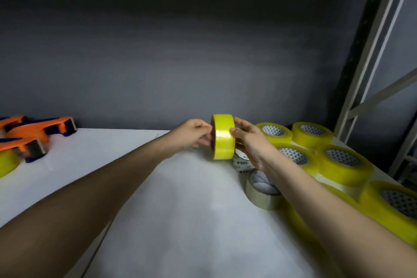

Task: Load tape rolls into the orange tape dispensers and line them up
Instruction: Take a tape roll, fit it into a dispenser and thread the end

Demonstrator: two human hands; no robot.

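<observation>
I hold a glossy yellow roll of tape (223, 140) on edge above the white bench (171, 198), my left hand (191, 135) pinching its left face and my right hand (250, 142) curled round its right side. My right arm hides parts of the clear and yellow rolls (343, 161) massed at the right. At the far left, the orange plastic tape dispensers (33, 135) are cut off by the frame edge.

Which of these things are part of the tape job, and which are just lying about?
Part of the job:
held yellow roll, in left hand and right hand
orange dispensers
spare yellow rolls
clear roll

Lying about:
white table
grey wall
metal frame
</observation>
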